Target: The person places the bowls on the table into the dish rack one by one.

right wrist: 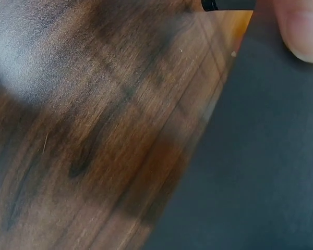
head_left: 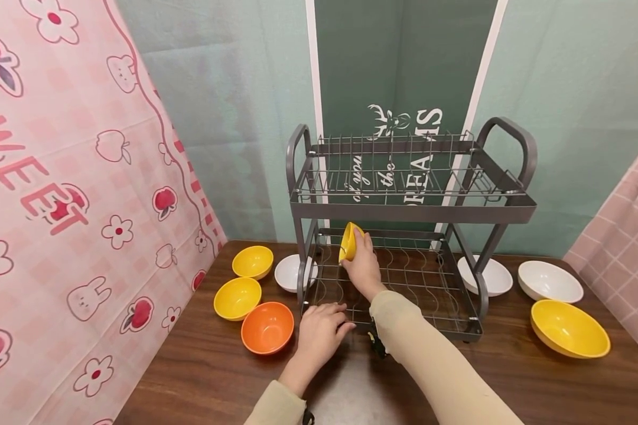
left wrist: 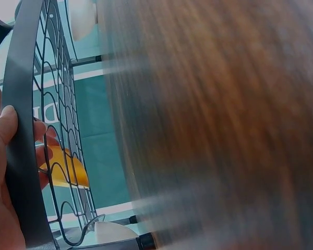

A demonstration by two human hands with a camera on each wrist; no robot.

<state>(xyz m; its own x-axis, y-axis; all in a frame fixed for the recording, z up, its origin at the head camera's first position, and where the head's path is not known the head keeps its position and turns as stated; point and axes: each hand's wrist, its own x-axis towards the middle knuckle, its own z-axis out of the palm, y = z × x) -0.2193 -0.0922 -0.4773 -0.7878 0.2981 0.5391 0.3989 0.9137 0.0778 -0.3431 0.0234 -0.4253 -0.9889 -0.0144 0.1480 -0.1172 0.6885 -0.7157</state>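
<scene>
My right hand pinches a small yellow bowl, which stands tilted on its side at the lower tier of a dark grey two-tier dish rack. In the left wrist view the yellow bowl shows through the wires. My left hand grips the front rail of the lower tier, thumb outside and fingers inside. Only a fingertip appears in the right wrist view, by a dark grey surface.
Left of the rack sit two yellow bowls, an orange bowl and a white bowl. To the right are two white bowls and a larger yellow bowl. Printed cloths hang around the wooden table.
</scene>
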